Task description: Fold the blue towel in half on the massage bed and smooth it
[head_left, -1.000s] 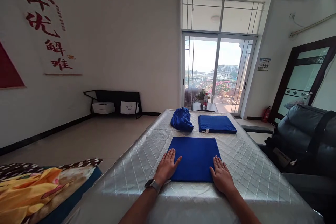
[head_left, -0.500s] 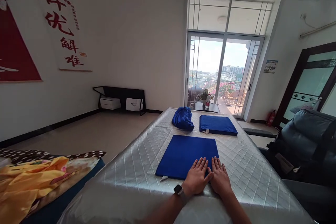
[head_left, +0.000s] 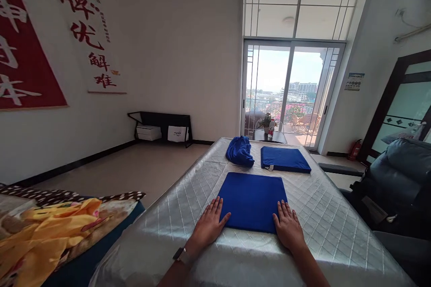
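A flat, folded blue cloth (head_left: 252, 199) lies in front of me on the silver quilted table cover (head_left: 182, 202). My left hand (head_left: 209, 224), below a wristwatch, rests at its left edge with fingers spread. At the right edge lies my right hand (head_left: 288, 224), palm down, its fingers stretched out. Neither hand grips anything. Beyond this cloth, a neat stack of folded blue cloth (head_left: 285, 159) with a small white tag sits at the right. A crumpled blue cloth (head_left: 239, 151) is heaped to the left of the stack.
Yellow patterned fabric (head_left: 63, 228) lies heaped at the lower left. A dark padded chair (head_left: 400, 175) with a bag stands close on the right. Past the far end are a small table (head_left: 269, 136) with a plant and bottle, and a glass sliding door (head_left: 303, 89).
My left hand has moved from beside my right hand to the cloth's left edge. The white tag at the cloth's near left corner no longer shows. The view has shifted slightly.
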`<state>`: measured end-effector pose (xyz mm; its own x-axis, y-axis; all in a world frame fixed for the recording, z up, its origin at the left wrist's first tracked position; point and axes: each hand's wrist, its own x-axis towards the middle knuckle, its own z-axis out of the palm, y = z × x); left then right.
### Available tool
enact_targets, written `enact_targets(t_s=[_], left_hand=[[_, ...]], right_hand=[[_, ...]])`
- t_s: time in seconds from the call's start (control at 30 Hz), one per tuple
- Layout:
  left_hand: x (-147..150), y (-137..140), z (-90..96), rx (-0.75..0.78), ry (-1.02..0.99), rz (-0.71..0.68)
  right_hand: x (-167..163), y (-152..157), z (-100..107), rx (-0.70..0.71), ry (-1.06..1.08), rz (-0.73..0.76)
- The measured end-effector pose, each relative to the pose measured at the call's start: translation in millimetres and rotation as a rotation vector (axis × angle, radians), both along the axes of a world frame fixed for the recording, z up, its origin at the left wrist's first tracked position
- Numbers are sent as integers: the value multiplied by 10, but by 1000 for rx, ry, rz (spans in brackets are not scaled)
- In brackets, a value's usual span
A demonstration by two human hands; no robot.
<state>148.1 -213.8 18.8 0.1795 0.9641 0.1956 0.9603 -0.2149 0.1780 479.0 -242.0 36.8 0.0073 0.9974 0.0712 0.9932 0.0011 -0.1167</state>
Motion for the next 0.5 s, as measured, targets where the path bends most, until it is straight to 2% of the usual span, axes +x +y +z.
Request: enact_targets(t_s=[0.33, 0.5], left_hand=[[61, -54, 13, 74, -62, 45], [68, -94, 70, 57, -79, 51]], right_hand=[[9, 34, -13, -63, -16, -9], [44, 111, 98, -60, 9, -22]])
